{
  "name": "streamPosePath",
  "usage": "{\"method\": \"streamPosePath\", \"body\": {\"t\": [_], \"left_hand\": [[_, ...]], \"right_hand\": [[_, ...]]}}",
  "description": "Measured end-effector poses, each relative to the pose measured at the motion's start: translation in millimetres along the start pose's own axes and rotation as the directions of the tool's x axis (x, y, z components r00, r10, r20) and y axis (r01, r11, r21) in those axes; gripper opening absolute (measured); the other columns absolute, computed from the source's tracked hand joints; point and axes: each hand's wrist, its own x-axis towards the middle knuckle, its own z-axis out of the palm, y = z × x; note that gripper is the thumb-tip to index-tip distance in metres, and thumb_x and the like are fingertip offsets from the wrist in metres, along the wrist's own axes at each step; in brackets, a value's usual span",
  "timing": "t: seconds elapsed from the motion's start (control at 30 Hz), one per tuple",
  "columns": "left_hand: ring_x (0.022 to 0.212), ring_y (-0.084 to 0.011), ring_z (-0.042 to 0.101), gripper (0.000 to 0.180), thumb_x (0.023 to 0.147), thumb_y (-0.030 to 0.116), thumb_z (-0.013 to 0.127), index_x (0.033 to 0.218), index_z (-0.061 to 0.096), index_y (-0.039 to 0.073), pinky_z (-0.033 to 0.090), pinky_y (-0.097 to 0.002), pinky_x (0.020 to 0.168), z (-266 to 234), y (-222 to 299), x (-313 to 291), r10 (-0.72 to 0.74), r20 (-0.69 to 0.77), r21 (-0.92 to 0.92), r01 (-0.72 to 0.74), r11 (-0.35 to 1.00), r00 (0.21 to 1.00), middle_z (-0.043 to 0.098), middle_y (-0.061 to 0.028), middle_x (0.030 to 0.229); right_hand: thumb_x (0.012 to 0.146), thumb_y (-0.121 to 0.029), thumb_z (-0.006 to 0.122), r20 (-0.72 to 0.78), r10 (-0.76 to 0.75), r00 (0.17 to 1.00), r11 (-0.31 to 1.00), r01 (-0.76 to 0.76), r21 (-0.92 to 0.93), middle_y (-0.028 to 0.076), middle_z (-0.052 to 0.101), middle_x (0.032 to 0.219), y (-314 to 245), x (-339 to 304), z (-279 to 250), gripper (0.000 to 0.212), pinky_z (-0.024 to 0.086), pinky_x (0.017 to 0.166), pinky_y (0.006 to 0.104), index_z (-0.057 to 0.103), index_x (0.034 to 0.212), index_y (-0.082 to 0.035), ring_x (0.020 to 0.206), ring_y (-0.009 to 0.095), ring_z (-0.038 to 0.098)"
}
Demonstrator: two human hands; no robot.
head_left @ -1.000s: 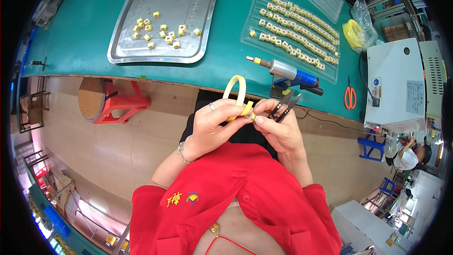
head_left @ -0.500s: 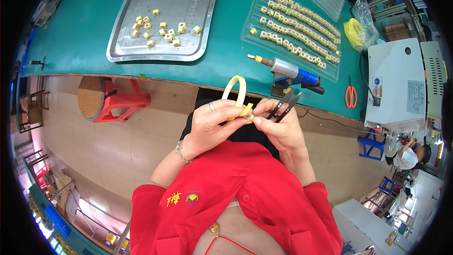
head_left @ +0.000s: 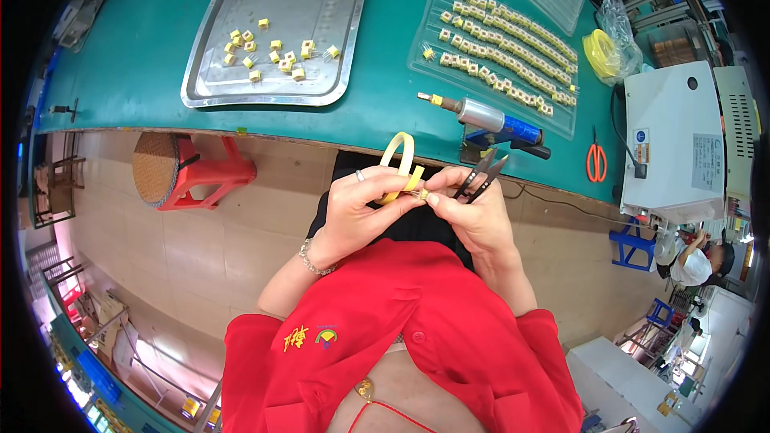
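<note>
My left hand is closed on a loop of yellow tape, whose free end sticks up beside the fingertips. Between the fingertips of both hands sits a small yellow wound coil with thin pins, partly covered by the fingers. My right hand pinches that coil with thumb and forefinger. Tucked in the same hand is a pair of black thread snips, blades pointing up and away from me. Just beyond the hands, at the table edge, stands a blue and silver cylindrical tool with a yellow-banded tip.
On the green table, a metal tray holds several loose coils. A clear plastic tray carries rows of coils. Orange-handled scissors, yellow tape rolls and a white machine are at right. A red stool stands left.
Both hands shift slightly left with the coil between them. The tape's free end now stands more upright beside the left fingertips. The snips stay in the right hand.
</note>
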Motion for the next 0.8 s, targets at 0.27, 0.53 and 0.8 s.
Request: {"method": "streamPosePath", "body": {"t": [0.27,0.53,0.8], "left_hand": [[0.089,-0.0194,0.061,0.027,0.075,-0.011,0.063,0.1,0.055,-0.004,0.051,-0.0292,0.081,7,-11,-4,-0.259,-0.025,-0.603,0.192,0.775,0.966,0.06,-0.015,0.099],[0.089,-0.0154,0.061,0.022,0.077,-0.009,0.063,0.097,0.057,-0.003,0.051,-0.0276,0.08,-2,-12,7,-0.306,-0.078,-0.666,0.179,0.724,0.949,0.062,-0.0132,0.098],[0.078,-0.013,0.06,0.022,0.075,-0.008,0.064,0.094,0.057,0.0,0.049,-0.023,0.067,-17,-27,58,-0.288,-0.194,-0.585,0.125,0.802,0.938,0.062,-0.0114,0.093]], "right_hand": [[0.078,0.001,0.063,0.004,-0.126,0.992,0.992,0.126,0.018,0.011,0.064,0.088,-10,1,8,0.024,0.039,0.055,0.0183,0.06,0.101,0.003,0.065,0.007,0.052],[0.081,0.0,0.061,-0.025,-0.098,0.995,0.995,0.098,0.0,0.008,0.063,0.078,-7,-2,-5,0.016,0.034,0.049,0.0174,0.062,0.097,0.003,0.057,0.004,0.046],[0.08,0.001,0.061,-0.064,-0.081,0.995,0.997,0.081,-0.005,0.009,0.062,0.078,-4,-5,-9,0.014,0.032,0.049,0.0181,0.062,0.093,0.003,0.056,0.006,0.045]]}}
